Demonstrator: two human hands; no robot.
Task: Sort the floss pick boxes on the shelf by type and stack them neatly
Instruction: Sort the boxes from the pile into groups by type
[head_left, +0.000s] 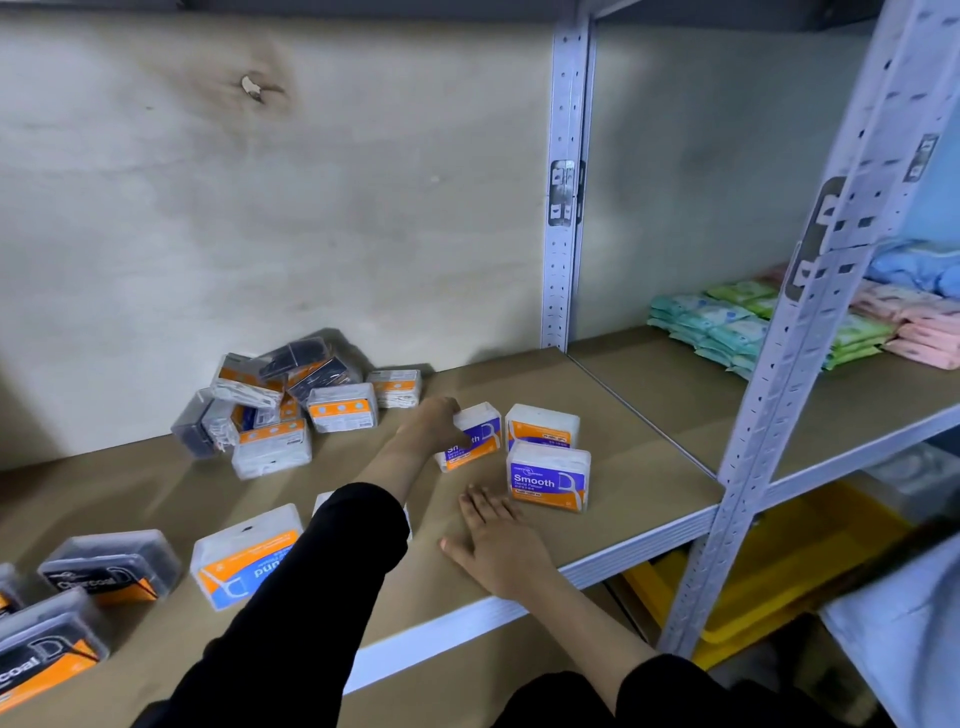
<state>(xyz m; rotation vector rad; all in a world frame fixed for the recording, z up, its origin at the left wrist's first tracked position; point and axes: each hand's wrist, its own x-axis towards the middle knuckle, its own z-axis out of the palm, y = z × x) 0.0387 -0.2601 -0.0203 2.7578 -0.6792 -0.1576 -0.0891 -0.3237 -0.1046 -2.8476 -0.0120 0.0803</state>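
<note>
My left hand (434, 423) grips a white Smooth floss box (475, 441) with a purple and orange label, resting on the brown shelf (623, 415). Two more Smooth boxes stand just right of it, one behind (543, 427) and one in front (548, 477). My right hand (498, 540) lies flat and open on the shelf near its front edge, holding nothing. A jumbled pile of white and dark boxes (280, 405) leans against the back wall. At the front left lie a white box (244, 556) and two dark Charcoal boxes (111, 566), (47, 649). My left sleeve hides part of another box.
A grey perforated upright (563, 208) stands at the back and another upright (810, 338) at the front right. On the neighbouring shelf lie stacks of green, teal and pink packets (753, 322). A yellow bin (779, 571) sits on the level below.
</note>
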